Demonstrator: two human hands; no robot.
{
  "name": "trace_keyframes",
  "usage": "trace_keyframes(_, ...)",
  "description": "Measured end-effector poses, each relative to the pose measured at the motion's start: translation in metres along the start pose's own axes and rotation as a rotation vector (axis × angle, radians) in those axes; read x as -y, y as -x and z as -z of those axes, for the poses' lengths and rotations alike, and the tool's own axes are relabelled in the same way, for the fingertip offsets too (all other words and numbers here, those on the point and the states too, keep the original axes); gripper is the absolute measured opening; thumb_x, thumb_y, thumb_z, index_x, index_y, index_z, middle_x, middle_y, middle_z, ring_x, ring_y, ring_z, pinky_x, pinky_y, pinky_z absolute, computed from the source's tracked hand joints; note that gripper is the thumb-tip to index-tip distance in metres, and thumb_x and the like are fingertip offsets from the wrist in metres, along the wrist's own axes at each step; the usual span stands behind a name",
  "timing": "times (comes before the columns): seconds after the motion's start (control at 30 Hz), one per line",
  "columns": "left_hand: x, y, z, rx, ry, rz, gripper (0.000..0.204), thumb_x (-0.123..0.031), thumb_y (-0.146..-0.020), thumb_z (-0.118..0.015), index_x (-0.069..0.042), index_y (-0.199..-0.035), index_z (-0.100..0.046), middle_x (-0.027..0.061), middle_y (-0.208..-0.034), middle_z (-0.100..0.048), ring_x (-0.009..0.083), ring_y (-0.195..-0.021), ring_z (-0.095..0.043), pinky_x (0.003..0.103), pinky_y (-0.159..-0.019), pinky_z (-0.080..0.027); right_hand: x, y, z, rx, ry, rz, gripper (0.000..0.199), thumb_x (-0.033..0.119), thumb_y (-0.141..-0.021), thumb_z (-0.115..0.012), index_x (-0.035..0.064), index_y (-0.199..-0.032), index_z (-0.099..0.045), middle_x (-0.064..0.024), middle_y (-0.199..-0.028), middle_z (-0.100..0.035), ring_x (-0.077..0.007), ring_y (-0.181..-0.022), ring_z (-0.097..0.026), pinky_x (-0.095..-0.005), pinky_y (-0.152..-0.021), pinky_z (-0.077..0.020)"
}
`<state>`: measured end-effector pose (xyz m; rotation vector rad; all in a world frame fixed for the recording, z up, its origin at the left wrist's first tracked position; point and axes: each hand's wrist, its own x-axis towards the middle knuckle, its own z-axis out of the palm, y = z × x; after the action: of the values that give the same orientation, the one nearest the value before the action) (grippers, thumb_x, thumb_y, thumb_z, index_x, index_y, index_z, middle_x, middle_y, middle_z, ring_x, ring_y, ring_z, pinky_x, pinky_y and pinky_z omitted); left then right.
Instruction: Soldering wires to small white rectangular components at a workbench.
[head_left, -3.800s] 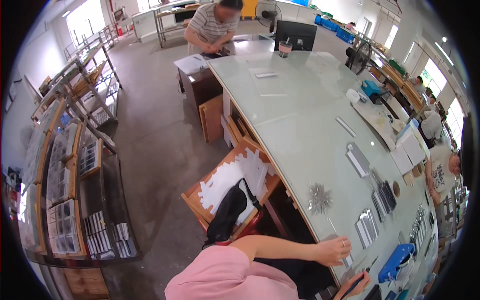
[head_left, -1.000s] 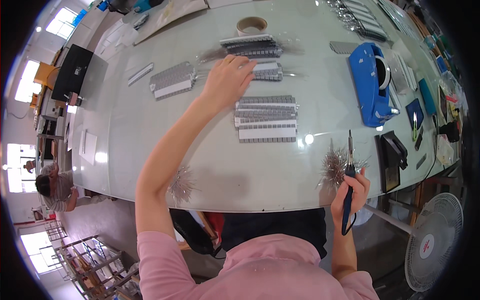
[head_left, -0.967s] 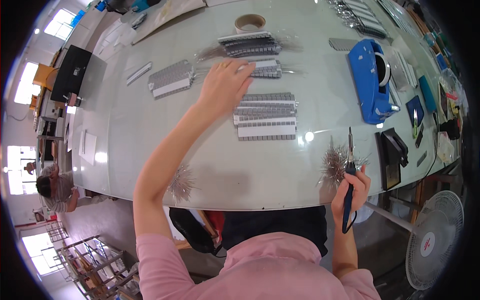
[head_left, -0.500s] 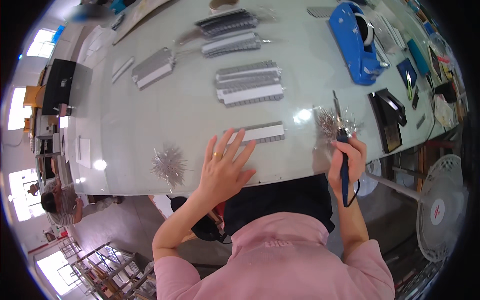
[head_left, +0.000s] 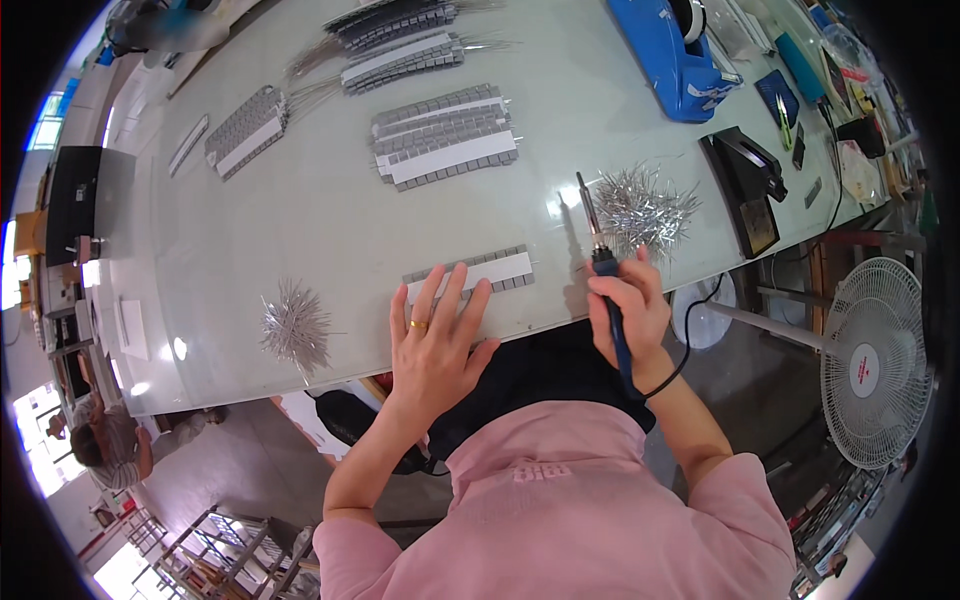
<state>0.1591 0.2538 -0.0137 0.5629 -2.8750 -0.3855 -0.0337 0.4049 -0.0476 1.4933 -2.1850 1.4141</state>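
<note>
My left hand [head_left: 435, 345] lies flat at the near table edge, fingers spread, its fingertips resting on a grey strip of small parts with a white band [head_left: 470, 275]. My right hand [head_left: 625, 310] is closed around the blue handle of a soldering iron [head_left: 600, 265], whose thin metal tip points away from me, upright over the glass tabletop [head_left: 300, 210]. A heap of shiny metal pins [head_left: 640, 210] lies just right of the iron's tip. Another pin heap [head_left: 295, 325] sits left of my left hand.
More grey strips lie farther out: a stack [head_left: 445, 135] in the middle, others [head_left: 400, 50] behind and one [head_left: 245, 130] at left. A blue tape dispenser [head_left: 675, 55] and black iron stand [head_left: 745, 190] sit right. A white floor fan [head_left: 870, 360] stands beside me.
My left hand came back from the far strips to the near table edge, bringing one strip with it, and now rests on it. The right hand stayed on the soldering iron.
</note>
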Motion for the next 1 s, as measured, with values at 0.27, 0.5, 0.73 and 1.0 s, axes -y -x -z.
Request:
trace_keyframes(0.27, -0.001, -0.002, -0.007, -0.027, 0.009, -0.038, 0.059, -0.027, -0.078, -0.071, -0.013, -0.133, -0.055, 0.0111, -0.142, -0.044, 0.0307, -0.133, -0.039, 0.056, -0.11, -0.024, 0.022, -0.012, -0.013, -0.029, 0.016, -0.049, 0.027, 0.0, -0.075, -0.073, 0.0097, -0.099, -0.065, -0.0099, -0.091, -0.055, -0.0219, -0.067, -0.059, -0.0498, -0.104, -0.0414)
trace_keyframes(0.5, -0.002, -0.007, -0.011, -0.058, -0.038, -0.075, 0.056, -0.033, -0.078, -0.07, -0.015, -0.13, -0.058, 0.009, -0.139, -0.049, 0.0285, -0.129, -0.044, 0.055, -0.108, -0.029, 0.019, -0.01, 0.048, -0.061, -0.172, -0.297, 0.03, 0.008, -0.08, -0.067, -0.0002, -0.106, -0.056, -0.0158, -0.092, -0.063, -0.0275, -0.08, -0.062, -0.0459, -0.096, -0.0479)
trace_keyframes(0.73, -0.003, -0.009, -0.012, -0.072, -0.109, -0.067, 0.055, -0.038, -0.076, -0.071, -0.017, -0.126, -0.06, 0.0066, -0.136, -0.052, 0.0259, -0.127, -0.046, 0.055, -0.105, -0.033, 0.026, -0.023, 0.075, 0.177, -0.245, -0.236, 0.02, 0.004, -0.072, -0.069, 0.0014, -0.09, -0.061, -0.0143, -0.079, -0.063, -0.0269, -0.071, -0.063, -0.0408, -0.085, -0.0531)
trace_keyframes(1.0, -0.002, -0.005, -0.012, -0.08, -0.089, -0.063, 0.053, -0.036, -0.079, -0.07, -0.015, -0.126, -0.061, 0.0091, -0.137, -0.05, 0.028, -0.128, -0.045, 0.055, -0.107, -0.029, 0.023, -0.024, 0.064, 0.231, -0.297, -0.259, 0.018, 0.004, -0.07, -0.07, 0.0007, -0.086, -0.062, -0.0128, -0.077, -0.064, -0.0271, -0.068, -0.064, -0.0375, -0.081, -0.0539)
